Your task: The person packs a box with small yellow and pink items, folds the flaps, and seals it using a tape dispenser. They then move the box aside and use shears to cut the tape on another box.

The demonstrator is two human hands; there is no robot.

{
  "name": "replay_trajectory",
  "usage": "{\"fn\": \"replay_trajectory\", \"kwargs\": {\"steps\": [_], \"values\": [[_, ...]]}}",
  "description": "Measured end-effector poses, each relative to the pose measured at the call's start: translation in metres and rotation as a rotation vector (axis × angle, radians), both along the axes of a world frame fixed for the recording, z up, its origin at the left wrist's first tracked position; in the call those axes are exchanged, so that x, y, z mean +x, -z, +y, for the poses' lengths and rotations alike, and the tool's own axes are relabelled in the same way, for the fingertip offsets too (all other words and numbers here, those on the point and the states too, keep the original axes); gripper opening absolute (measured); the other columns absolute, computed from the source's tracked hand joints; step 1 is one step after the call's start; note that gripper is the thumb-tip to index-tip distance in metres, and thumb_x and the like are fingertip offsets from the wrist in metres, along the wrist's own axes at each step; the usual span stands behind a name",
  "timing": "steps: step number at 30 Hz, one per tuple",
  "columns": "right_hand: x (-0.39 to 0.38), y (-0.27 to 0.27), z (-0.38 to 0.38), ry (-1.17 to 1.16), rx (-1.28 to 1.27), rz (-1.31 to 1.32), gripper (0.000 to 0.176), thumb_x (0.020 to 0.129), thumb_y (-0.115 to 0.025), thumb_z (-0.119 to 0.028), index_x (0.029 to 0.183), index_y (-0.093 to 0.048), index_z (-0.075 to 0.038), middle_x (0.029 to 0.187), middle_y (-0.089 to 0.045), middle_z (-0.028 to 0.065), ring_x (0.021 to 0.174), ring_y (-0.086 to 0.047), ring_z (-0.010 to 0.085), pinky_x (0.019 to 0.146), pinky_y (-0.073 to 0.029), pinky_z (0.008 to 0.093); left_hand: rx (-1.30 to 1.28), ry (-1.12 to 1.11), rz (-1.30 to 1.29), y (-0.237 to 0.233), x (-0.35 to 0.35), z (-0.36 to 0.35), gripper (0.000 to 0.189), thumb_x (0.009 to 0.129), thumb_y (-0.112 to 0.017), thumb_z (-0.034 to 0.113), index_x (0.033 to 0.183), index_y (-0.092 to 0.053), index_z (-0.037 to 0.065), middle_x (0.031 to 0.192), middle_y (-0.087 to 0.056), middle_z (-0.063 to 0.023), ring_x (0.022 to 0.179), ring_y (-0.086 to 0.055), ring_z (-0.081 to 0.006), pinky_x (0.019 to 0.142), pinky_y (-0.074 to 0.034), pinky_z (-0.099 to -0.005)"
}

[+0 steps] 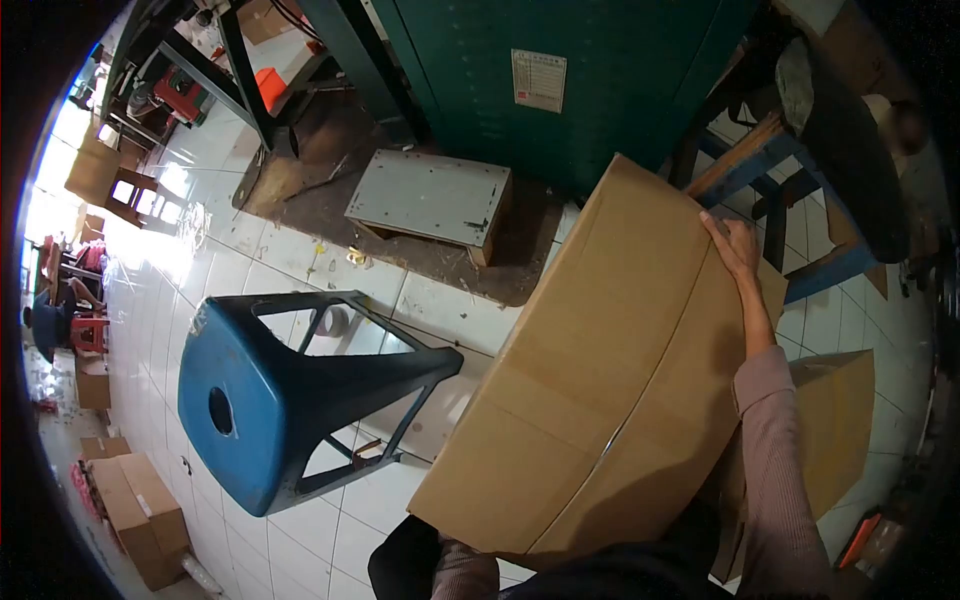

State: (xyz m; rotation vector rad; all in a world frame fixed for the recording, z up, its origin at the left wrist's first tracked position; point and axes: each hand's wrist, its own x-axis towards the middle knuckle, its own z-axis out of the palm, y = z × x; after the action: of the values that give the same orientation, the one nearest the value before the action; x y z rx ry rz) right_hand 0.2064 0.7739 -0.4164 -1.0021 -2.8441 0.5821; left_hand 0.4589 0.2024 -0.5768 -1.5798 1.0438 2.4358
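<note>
A large closed cardboard box is tilted in front of me, its long centre seam facing up. My right hand grips it near the far right edge, fingers bent against the cardboard. At the near left corner only my left sleeve shows; the left hand itself is hidden behind the box. To the left of the box lies a blue plastic stool on its side, legs pointing toward the box.
A green machine cabinet stands ahead, with a low grey step before it. Blue-framed wooden stand on the right. Another carton sits at lower right; more cartons are on the white tiled floor at left.
</note>
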Motion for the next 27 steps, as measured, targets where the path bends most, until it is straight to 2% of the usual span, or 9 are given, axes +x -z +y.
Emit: {"fn": "replay_trajectory", "kwargs": {"steps": [4,7,13,16,18,19,21,24,27], "values": [[0.023,-0.003,0.010,-0.018,-0.071,-0.013,0.093,0.067,-0.048,-0.075,0.104,-0.059,0.010,0.098,-0.060,0.0290,0.094,-0.059,0.0367,0.081,-0.046,0.0403,0.001,-0.010,0.006,0.000,0.004,0.002,0.029,0.087,-0.047,0.029,0.099,-0.055,0.004,0.085,-0.056,-0.0089,0.081,-0.056,-0.0216,0.071,-0.048,-0.0395],[0.031,0.002,0.021,-0.008,0.095,0.138,0.092,0.068,-0.049,-0.074,0.104,-0.058,0.010,0.097,-0.060,0.0278,0.095,-0.059,0.0366,0.082,-0.046,0.0421,0.006,-0.011,0.007,-0.002,0.008,0.006,0.029,0.087,-0.047,0.029,0.099,-0.055,0.004,0.085,-0.056,-0.0089,0.081,-0.056,-0.0217,0.070,-0.048,-0.0394],[0.061,0.001,0.026,0.043,-0.021,-0.064,0.087,0.070,-0.051,-0.070,0.107,-0.058,0.008,0.106,-0.058,0.0266,0.101,-0.056,0.0380,0.087,-0.043,0.0425,-0.009,-0.019,0.007,-0.009,0.016,-0.003,0.029,0.087,-0.047,0.029,0.099,-0.055,0.004,0.085,-0.056,-0.0088,0.081,-0.057,-0.0219,0.070,-0.048,-0.0391],[0.064,0.013,0.023,0.049,0.136,0.094,0.073,0.073,-0.057,-0.061,0.103,-0.061,0.006,0.093,-0.062,0.0235,0.091,-0.058,0.0389,0.082,-0.044,0.0423,-0.009,-0.006,-0.007,-0.010,0.018,-0.006,0.029,0.087,-0.047,0.028,0.099,-0.055,0.004,0.085,-0.056,-0.0088,0.081,-0.057,-0.0220,0.069,-0.048,-0.0390],[0.060,0.025,0.012,-0.153,0.483,0.437,0.056,0.077,-0.060,-0.049,0.088,-0.062,0.006,0.074,-0.059,0.0181,0.075,-0.058,0.0371,0.072,-0.045,0.0424,-0.013,-0.008,0.000,-0.010,0.016,-0.007,0.029,0.087,-0.047,0.028,0.099,-0.055,0.004,0.085,-0.056,-0.0088,0.081,-0.057,-0.0220,0.069,-0.048,-0.0389],[0.056,0.020,0.005,-0.151,0.482,0.442,0.056,0.077,-0.060,-0.049,0.088,-0.062,0.006,0.074,-0.059,0.0181,0.075,-0.058,0.0371,0.072,-0.045,0.0424,-0.013,-0.010,0.000,-0.010,0.016,-0.008,0.029,0.087,-0.047,0.028,0.099,-0.055,0.004,0.085,-0.056,-0.0088,0.081,-0.057,-0.0220,0.069,-0.048,-0.0388],[0.051,0.003,-0.006,-0.133,0.533,0.415,0.045,0.080,-0.062,-0.041,0.075,-0.057,0.004,0.070,-0.054,0.0145,0.071,-0.055,0.0334,0.066,-0.044,0.0419,-0.013,-0.013,0.006,-0.010,0.014,-0.010,0.028,0.087,-0.047,0.028,0.099,-0.055,0.004,0.085,-0.056,-0.0088,0.081,-0.057,-0.0221,0.069,-0.048,-0.0388],[0.044,0.000,-0.001,-0.001,0.410,0.117,0.045,0.079,-0.062,-0.043,0.073,-0.055,0.001,0.076,-0.057,0.0143,0.078,-0.055,0.0329,0.067,-0.044,0.0412,-0.016,-0.030,0.009,-0.010,0.015,-0.010,0.028,0.087,-0.047,0.028,0.100,-0.055,0.004,0.085,-0.056,-0.0088,0.081,-0.057,-0.0222,0.068,-0.049,-0.0386],[0.045,0.018,0.018,0.019,0.384,0.143,0.053,0.081,-0.054,-0.051,0.081,-0.059,0.001,0.082,-0.060,0.0175,0.079,-0.056,0.0342,0.068,-0.043,0.0428,-0.026,-0.032,-0.005,-0.013,0.020,-0.012,0.028,0.087,-0.047,0.027,0.100,-0.055,0.004,0.085,-0.056,-0.0088,0.081,-0.057,-0.0223,0.068,-0.049,-0.0385]]}}
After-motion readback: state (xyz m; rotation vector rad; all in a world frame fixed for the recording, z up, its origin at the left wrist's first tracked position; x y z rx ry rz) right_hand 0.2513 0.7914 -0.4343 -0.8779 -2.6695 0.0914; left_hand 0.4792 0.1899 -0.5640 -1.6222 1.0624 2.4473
